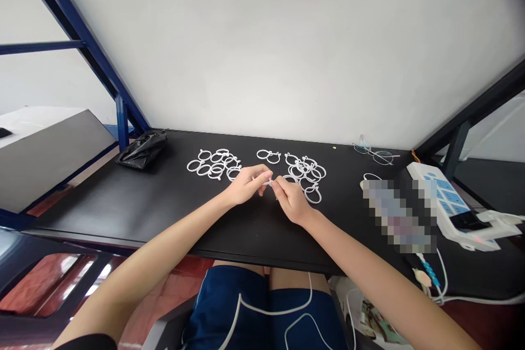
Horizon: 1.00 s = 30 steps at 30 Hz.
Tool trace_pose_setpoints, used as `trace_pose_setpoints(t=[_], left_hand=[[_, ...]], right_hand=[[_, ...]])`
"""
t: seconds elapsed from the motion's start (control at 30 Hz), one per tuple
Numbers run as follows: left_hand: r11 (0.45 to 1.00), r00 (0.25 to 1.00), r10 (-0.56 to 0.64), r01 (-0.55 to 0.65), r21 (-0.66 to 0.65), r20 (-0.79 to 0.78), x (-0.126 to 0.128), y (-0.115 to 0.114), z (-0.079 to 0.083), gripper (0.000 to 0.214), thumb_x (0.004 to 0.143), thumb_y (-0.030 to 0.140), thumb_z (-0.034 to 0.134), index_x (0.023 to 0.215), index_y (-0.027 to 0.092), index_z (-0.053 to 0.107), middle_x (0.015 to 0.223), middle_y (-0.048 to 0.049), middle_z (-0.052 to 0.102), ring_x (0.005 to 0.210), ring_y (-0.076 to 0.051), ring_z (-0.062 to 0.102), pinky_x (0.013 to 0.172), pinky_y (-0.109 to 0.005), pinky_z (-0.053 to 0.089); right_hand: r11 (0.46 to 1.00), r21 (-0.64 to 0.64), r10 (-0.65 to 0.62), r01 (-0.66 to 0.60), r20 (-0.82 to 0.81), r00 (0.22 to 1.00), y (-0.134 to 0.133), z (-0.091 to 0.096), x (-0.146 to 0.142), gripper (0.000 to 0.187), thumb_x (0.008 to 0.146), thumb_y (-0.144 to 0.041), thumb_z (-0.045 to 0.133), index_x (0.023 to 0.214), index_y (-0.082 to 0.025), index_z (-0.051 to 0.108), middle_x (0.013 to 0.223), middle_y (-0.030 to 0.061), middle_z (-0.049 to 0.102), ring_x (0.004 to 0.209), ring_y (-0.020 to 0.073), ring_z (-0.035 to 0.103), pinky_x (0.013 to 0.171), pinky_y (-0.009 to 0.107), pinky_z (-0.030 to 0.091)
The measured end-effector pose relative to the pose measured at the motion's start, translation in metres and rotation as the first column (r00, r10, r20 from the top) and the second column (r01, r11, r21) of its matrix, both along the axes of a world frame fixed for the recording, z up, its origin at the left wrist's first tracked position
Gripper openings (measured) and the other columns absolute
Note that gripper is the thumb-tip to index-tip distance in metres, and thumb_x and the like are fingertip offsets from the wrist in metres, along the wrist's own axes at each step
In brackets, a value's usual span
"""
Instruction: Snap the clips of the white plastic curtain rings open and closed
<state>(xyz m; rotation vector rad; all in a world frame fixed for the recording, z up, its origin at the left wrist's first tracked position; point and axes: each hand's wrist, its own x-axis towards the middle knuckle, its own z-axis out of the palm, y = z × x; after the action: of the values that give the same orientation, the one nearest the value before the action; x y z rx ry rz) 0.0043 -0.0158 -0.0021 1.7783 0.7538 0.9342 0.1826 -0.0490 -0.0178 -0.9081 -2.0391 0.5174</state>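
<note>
Both hands meet above the middle of the black table. My left hand (247, 184) is closed, its thumb and fingers pinching a small white plastic curtain ring (268, 182). From the other side, my right hand (291, 198) pinches the same ring; most of it is hidden by the fingers. Left of the hands lies a loose group of several white rings (217, 169), each with a small eyelet. A second heap of rings (308, 168) lies beside and behind my right hand. Two more rings (268, 155) lie just beyond the hands.
A crumpled black plastic bag (143, 149) lies at the table's left end. Eyeglasses (373, 153) rest at the back right. Nearer on the right are a blurred-out phone (397, 219), a white power strip (447, 199) and cables (445, 279). A white wall (279, 54) stands behind the table.
</note>
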Motion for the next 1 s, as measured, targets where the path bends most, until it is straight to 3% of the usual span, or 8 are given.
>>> trace_pose_setpoints(t=[0.67,0.83,1.0], left_hand=[[1.0,1.0,-0.001,0.001,0.003,0.011,0.002,0.002,-0.001,0.041,0.092,0.053,0.046,0.08,0.015,0.055,0.053,0.0041,0.051,0.048,-0.009,0.053,0.053,-0.022,0.043],[1.0,1.0,-0.001,0.001,0.009,0.001,0.002,0.002,0.002,0.039,0.092,0.052,0.048,0.086,0.015,0.056,0.062,0.002,0.054,0.053,-0.009,0.053,0.053,-0.022,0.045],[0.997,0.991,0.014,-0.004,0.077,-0.133,0.002,-0.005,0.013,0.035,0.091,0.047,0.051,0.089,0.014,0.062,0.076,-0.0008,0.062,0.058,-0.008,0.054,0.058,-0.021,0.045]], right_hand=[[0.999,-0.03,-0.026,0.024,-0.063,0.998,0.001,-0.002,-0.004,0.032,0.1,-0.033,0.035,0.07,-0.023,0.038,0.056,-0.004,0.044,0.047,0.0111,0.044,0.049,0.026,0.035],[0.999,-0.004,-0.054,0.053,-0.068,0.996,0.001,0.0,-0.004,0.031,0.099,-0.031,0.038,0.069,-0.022,0.041,0.055,-0.0046,0.042,0.046,0.0104,0.041,0.05,0.025,0.033],[0.995,-0.003,-0.095,0.095,-0.105,0.99,0.003,0.001,-0.002,0.029,0.1,-0.031,0.037,0.074,-0.021,0.046,0.054,-0.005,0.043,0.045,0.0097,0.041,0.049,0.024,0.033]])
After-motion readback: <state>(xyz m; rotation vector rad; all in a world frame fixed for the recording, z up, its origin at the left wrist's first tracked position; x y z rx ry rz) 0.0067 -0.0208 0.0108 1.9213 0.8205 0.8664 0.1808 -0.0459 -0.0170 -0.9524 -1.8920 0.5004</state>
